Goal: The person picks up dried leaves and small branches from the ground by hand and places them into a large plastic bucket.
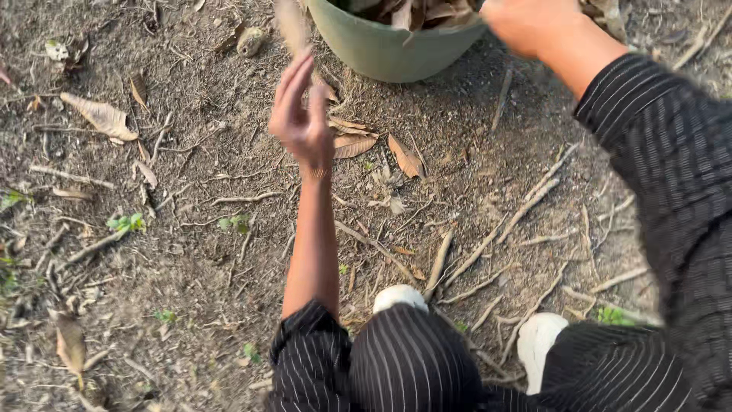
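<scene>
I crouch on bare soil in dark pinstriped clothes and white shoes. My left hand [301, 114] is raised with its fingers stretched up towards a green pot [385, 49]. A blurred dry leaf [290, 24] hangs just above the fingertips, beside the pot's left wall. The pot stands at the top middle and holds several dry leaves [427, 11]. My right hand [528, 24] is curled at the pot's right rim, and its fingers are hidden from view.
Dry leaves [101, 116] [405, 157], twigs and thin roots [476, 255] lie scattered over the dirt. Small green sprouts [126, 223] grow on the left. My white shoes [399, 296] [540, 337] rest near the bottom edge.
</scene>
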